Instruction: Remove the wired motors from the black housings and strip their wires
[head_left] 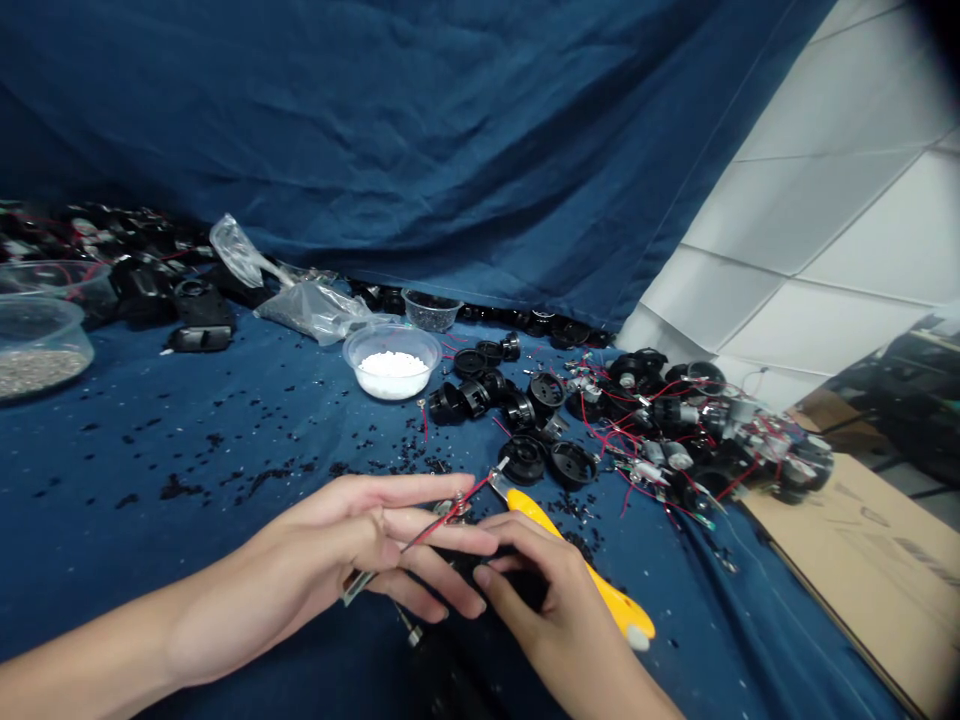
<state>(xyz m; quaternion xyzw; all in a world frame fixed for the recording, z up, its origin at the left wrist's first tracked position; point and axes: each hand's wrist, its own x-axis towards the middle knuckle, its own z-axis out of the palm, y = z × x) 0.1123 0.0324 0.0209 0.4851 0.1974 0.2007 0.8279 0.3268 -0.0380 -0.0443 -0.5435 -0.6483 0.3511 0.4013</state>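
The left hand (367, 530) is turned palm-up with its fingers fanned apart, yet it holds a thin red wire (424, 535) among them, along with a small silver metal part (462, 507); a narrow greenish strip (358, 586) shows under the palm. The right hand (551, 575) is curled, thumb near fingertips, just beside the left fingertips; whether it pinches the dark shape beneath cannot be told. With the fingers so spread, the wire might slip through, or a tug could strain whatever joins it to the silver part. Just past the left fingertips, by the wire's far end, is the metal tip of a yellow plastic-handled tool (611, 597), which runs beside the right hand; if that edge is sharp, a careless sweep could nick wire or skin. Farther out, round black plastic caps (523, 458) could be knocked about by a wide reach, and a clear plastic bowl (351, 350) of white granules could tip if the blue cloth (150, 520) were dragged. To the right, a heap of motors and red leads (679, 455) could snag a trailing wire.
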